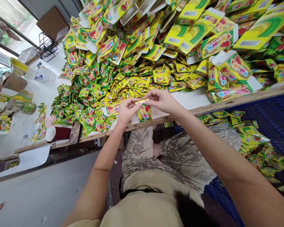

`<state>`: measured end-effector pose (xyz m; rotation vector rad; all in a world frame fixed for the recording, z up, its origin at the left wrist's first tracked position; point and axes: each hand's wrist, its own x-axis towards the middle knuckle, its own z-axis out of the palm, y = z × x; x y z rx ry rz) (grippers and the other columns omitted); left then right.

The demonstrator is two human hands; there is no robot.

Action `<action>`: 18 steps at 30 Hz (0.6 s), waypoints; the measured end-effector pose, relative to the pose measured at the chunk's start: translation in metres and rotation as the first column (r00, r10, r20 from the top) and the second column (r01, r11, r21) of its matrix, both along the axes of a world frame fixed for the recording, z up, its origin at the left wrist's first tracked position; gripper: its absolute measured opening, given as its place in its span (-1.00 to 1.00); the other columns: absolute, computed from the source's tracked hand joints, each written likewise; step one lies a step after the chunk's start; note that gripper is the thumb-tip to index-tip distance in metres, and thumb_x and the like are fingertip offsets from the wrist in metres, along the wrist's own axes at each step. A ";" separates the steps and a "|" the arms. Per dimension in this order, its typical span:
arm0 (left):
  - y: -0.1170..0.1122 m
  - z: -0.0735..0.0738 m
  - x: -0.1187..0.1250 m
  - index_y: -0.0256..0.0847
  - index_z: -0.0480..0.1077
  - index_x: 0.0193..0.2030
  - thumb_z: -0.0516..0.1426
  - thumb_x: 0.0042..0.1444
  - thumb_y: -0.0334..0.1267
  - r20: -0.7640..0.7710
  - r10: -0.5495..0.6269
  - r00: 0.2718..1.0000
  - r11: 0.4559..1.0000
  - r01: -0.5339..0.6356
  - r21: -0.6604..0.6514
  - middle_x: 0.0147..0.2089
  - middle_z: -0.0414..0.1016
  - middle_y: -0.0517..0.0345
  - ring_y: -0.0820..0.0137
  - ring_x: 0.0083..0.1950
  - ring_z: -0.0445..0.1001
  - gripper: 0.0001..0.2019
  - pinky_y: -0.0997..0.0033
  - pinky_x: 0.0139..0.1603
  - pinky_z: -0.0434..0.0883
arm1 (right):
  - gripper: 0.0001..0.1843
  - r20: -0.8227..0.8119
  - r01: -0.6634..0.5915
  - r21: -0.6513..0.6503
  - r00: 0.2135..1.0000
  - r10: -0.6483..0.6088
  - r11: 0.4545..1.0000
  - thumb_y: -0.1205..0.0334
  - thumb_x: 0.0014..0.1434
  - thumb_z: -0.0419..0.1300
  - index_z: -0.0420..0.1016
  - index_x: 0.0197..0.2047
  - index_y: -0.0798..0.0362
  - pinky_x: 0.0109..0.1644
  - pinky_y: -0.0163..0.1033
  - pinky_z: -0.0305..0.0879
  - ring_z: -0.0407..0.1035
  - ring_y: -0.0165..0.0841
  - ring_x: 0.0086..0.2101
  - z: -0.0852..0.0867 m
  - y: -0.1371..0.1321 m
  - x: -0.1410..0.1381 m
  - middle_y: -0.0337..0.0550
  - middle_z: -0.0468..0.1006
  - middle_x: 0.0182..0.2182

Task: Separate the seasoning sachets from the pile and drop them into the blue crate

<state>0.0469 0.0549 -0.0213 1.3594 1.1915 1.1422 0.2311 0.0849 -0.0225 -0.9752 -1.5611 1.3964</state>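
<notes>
A small yellow-and-green candy box (145, 112) with a watermelon print stands at the table's front edge, between my hands. My left hand (127, 110) pinches its upper left edge, and my right hand (161, 100) has thumb and fingers at its top flap from the right. Just left of my left hand lies another candy box (112, 109), partly hidden by it. Green candy packets (92, 91) are heaped to the left behind my hands. Yellow candy packets (132, 82) lie directly behind them.
Unfilled-looking printed boxes (198, 31) pile high at the back and right. A dark red cup (59, 134) and a phone (75, 133) lie at the front left edge. A blue crate (269, 126) with packed boxes stands below right. A black wire rack (46, 47) stands far left.
</notes>
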 end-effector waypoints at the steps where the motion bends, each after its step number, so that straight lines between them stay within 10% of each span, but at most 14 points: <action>1: 0.001 0.002 0.001 -0.24 0.53 -0.26 0.34 -0.05 -0.15 0.015 0.007 1.000 1.000 -0.006 -0.006 -0.26 0.60 0.11 0.39 -0.23 0.57 -0.75 0.35 -0.13 0.49 | -0.59 -0.021 0.001 -0.030 1.000 -0.002 1.000 -0.07 -0.10 0.42 0.52 -0.34 0.08 -0.32 -0.23 0.38 0.40 -0.39 -0.45 0.001 0.001 0.000 -0.18 0.54 -0.47; 10: -0.006 0.010 -0.008 -0.17 0.60 -0.28 0.33 -0.03 -0.13 -0.042 -0.090 0.995 0.996 0.090 0.014 -0.21 0.64 0.08 0.32 -0.13 0.58 -0.80 0.23 0.00 0.49 | -0.61 -0.112 -0.090 -0.059 0.990 0.083 0.994 -0.09 -0.12 0.43 0.55 -0.41 0.07 -0.16 -0.17 0.43 0.46 -0.37 -0.36 0.003 -0.004 0.012 -0.15 0.60 -0.39; 18: -0.020 -0.011 -0.003 -0.17 0.50 -0.16 0.34 -0.02 -0.18 0.011 -0.060 0.998 0.994 0.058 0.096 -0.11 0.59 0.08 0.34 -0.07 0.58 -0.72 0.27 0.02 0.50 | -0.58 -0.168 -0.040 0.002 0.985 0.040 0.999 -0.07 -0.13 0.45 0.59 -0.29 0.04 -0.14 -0.13 0.45 0.48 -0.30 -0.32 -0.011 -0.018 0.014 -0.14 0.61 -0.34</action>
